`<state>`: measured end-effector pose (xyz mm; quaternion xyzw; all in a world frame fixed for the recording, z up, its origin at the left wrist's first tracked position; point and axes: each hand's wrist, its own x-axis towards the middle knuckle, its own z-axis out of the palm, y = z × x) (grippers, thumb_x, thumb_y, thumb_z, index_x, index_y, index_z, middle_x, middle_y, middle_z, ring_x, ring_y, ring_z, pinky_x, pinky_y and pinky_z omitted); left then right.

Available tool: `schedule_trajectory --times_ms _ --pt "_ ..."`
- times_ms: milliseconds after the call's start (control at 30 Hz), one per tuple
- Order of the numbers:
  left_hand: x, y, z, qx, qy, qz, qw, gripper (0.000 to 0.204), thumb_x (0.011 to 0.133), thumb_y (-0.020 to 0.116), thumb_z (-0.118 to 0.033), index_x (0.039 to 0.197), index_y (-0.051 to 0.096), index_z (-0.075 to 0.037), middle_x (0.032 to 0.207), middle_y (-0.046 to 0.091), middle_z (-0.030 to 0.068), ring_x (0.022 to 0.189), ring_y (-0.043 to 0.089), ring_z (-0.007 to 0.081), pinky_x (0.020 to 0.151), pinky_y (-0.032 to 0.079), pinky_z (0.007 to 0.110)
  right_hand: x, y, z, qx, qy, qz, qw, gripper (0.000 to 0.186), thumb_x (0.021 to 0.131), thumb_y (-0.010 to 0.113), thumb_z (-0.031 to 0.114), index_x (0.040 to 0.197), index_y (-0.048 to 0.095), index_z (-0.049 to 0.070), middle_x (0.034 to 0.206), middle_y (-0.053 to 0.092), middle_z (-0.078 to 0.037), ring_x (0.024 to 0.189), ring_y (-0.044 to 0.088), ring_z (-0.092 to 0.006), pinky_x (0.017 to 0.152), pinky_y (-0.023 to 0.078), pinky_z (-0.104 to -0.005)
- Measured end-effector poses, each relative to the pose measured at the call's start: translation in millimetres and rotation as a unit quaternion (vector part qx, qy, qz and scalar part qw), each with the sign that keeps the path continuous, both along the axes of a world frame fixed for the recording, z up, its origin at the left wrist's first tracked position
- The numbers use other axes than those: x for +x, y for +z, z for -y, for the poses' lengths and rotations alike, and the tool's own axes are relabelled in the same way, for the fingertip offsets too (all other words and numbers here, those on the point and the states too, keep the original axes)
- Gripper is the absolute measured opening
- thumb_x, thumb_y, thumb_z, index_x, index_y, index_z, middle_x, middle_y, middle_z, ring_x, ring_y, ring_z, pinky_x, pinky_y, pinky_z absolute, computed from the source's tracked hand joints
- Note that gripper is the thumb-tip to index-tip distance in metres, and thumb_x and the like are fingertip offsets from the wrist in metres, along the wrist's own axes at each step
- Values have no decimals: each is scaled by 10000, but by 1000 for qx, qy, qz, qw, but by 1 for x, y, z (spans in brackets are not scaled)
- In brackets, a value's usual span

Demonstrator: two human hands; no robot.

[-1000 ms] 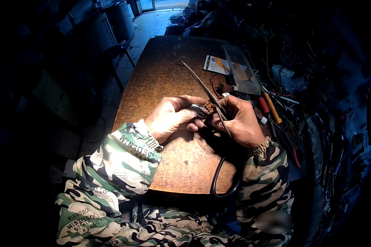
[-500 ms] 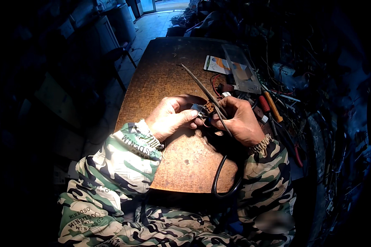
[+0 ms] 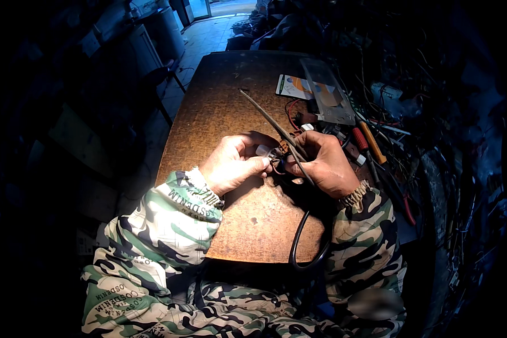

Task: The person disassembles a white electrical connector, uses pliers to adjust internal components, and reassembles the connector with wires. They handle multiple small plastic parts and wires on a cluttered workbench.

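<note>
Over the middle of the table, my two hands meet at a small electrical part (image 3: 285, 147) with brown-orange and dark pieces. My left hand (image 3: 231, 163) pinches a small pale, translucent piece (image 3: 263, 150) at its left side between thumb and fingers. From the right, the closed fingers of my right hand (image 3: 329, 169) grip the dark side of the part. Long thin metal tweezers (image 3: 265, 114) also rest in my right hand, slanting away to the far left. A black cable (image 3: 294, 248) loops below my right hand. Fingers hide much of the part.
The brown wooden table (image 3: 208, 101) carries a printed card (image 3: 290, 86) and a clear plastic sheet (image 3: 327, 96) at the far right. Along the right edge lie a red-handled tool (image 3: 360, 138), an orange-handled tool (image 3: 373, 142), red-handled pliers (image 3: 408, 211) and tangled wires.
The pale piece in my left fingers has turned, its flat shiny face giving way to a rounded translucent side. The tweezers have shifted slightly left with my right hand.
</note>
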<state>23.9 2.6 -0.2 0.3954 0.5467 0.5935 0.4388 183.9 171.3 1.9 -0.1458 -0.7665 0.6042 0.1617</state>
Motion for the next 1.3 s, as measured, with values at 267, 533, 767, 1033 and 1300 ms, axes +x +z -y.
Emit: schedule_trajectory --times_ms 267,533,767,1033,1300 --pt "-1 1 0 -15 12 -4 1000 290 950 623 8 1226 614 98 979 701 105 821 677 136 753 584 285 -3 -4 0 -3 -3 -19 1000 286 770 857 67 938 668 -67 827 679 -77 738 621 -115 648 506 -269" --pt "0 0 -2 -41 16 4 999 323 973 672 -80 1246 598 78 998 705 113 840 678 136 745 588 271 0 -3 -1 -8 -9 -10 1000 280 778 850 65 948 671 -66 826 675 -71 739 615 -106 643 504 -266" --pt "3 1 -2 -15 25 40 999 242 962 662 -14 1176 623 92 921 701 120 762 690 164 685 590 274 -3 -4 0 6 5 -6 1000 252 780 824 42 948 670 -66 824 670 -59 736 591 -100 664 499 -264" --pt "6 5 -2 -43 37 31 998 306 959 676 -41 1217 588 98 960 708 142 803 698 161 722 598 276 -2 -4 1 22 0 -17 1000 258 779 821 40 955 666 -68 849 687 -74 758 611 -106 676 509 -267" --pt "7 5 -3 -41 53 19 998 295 973 615 -13 1247 574 88 976 708 143 837 712 164 761 599 266 -2 -12 5 42 -12 -69 997 281 785 791 14 1010 650 -75 885 708 -98 824 665 -126 741 543 -277"
